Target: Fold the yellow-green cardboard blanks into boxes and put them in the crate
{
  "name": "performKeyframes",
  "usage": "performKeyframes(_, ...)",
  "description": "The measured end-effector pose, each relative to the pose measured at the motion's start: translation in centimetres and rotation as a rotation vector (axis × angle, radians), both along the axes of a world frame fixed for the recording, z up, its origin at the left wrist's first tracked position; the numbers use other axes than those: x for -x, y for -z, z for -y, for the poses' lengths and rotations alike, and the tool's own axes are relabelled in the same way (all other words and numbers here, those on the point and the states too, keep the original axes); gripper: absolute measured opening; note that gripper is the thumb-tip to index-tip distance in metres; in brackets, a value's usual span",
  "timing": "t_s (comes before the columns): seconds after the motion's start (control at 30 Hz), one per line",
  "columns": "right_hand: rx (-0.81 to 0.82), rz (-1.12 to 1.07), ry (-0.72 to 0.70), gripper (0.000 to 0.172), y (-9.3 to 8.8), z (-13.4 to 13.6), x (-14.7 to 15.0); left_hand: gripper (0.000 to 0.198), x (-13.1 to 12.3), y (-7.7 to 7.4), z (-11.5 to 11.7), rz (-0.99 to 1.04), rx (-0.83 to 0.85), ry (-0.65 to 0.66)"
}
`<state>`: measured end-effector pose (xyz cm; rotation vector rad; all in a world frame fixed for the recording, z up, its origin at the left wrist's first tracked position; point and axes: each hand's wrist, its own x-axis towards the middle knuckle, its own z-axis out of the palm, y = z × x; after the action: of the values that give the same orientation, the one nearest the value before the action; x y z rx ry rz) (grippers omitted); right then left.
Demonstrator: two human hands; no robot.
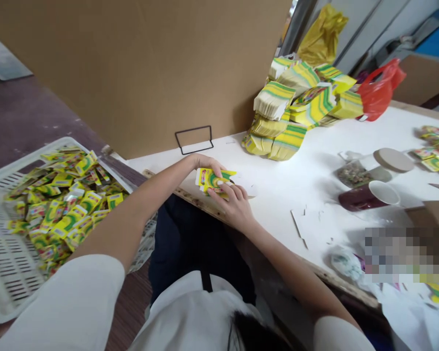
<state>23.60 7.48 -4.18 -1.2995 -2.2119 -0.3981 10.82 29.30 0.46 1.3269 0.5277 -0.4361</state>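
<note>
Head view, carton: a small yellow-and-green carton [205, 181] is in both hands, over the near edge of the white table [274, 178]; fingers cover part of it.
Left hand: the left hand [207, 162] bends over the carton and grasps its far side.
Right hand: the right hand [237, 201] grasps the carton near its right end, fingers on top.
Beyond the carton: a black wire frame [211, 139] stands just before a big cardboard panel [149, 73].
Table, right: stacks of yellow-green card [285, 139], a red bag [377, 95], a jar [354, 173] beside a maroon cup [354, 197].
Left side: a white basket [15, 279] holds many small packs [71, 219].
</note>
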Motion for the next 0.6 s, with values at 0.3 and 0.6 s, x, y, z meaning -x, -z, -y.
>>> performKeyframes(0.3, 0.282, -0.437, 0.245, 0.026, -4.8, -1.7, -2.0, 0.038, 1.9, -0.7, -0.4, -0.061, -0.183, -0.043)
performKeyframes(0.6, 0.489, -0.281, 0.357, 0.031, -6.0, -2.9, -2.3, 0.051, 2.1, -0.5, 0.3, -0.069, -0.231, -0.074)
